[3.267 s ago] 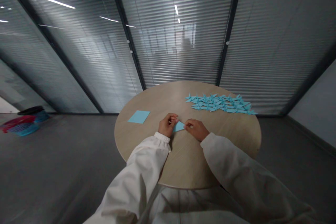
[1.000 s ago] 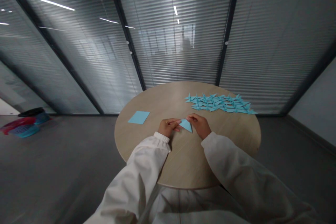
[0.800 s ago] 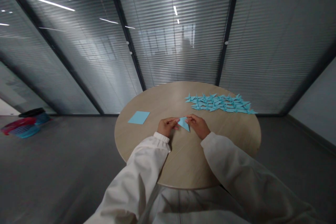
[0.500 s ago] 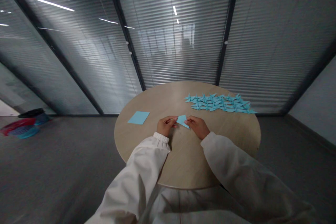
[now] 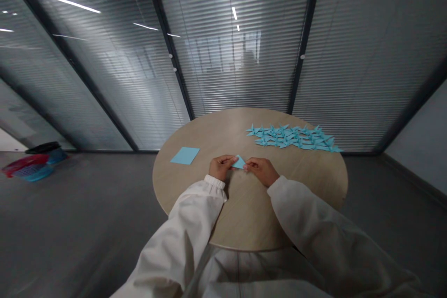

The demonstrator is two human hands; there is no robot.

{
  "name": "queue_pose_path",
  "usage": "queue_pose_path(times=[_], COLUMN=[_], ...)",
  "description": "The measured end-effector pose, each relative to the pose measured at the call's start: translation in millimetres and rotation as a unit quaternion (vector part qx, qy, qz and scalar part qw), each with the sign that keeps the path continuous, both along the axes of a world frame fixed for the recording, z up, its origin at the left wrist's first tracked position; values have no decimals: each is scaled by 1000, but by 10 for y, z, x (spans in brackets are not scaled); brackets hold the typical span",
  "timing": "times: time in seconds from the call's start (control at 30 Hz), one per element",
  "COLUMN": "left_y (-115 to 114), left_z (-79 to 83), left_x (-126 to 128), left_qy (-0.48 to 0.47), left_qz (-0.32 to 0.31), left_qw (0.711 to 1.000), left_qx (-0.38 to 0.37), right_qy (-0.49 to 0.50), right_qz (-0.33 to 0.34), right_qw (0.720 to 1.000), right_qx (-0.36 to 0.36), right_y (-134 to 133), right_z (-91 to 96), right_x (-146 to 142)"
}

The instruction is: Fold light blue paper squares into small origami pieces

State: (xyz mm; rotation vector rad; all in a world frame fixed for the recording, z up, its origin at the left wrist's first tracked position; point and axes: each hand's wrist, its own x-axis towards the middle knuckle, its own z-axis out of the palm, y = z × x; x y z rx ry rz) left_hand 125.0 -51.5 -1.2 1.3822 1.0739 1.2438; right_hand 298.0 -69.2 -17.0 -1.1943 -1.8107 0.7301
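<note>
Two floor containers, one flat blue square, one folded blue paper, one cluster of pointed paper shapes.
The left hand grips the folded paper's left side over the worktop's middle; the paper is small and plain, its showing part roughly triangular, point away from the person; the right hand pinches its right corner; the shapes are too crowded to count.

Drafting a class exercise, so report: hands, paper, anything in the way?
Left hand, right hand: both pinch folded blue paper. Origami cranes beyond right hand, flat blue sheet at left; neither touches hands.
</note>
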Motion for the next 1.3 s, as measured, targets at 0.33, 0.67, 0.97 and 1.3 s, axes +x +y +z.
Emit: queue_pose_path(times=[0.33,0.67,0.97,1.3], left_y=[15,4,16,-63], left_z=[24,-10,-70,27], left_x=[-22,-8,10,48], left_qy=[-26,-30,58,-11], left_qz=[34,-64,-79,-138], left_qw=[999,997,995,988], left_qx=[-18,-19,-2,-69], right_qy=[29,47,85,112], right_qz=[-6,-38,-62,-27], right_qw=[999,991,984,989], right_qx=[43,119,144,90], right_y=[-2,18,9,-5], right_z=[1,2,53,51], right_x=[-15,5,24,1])
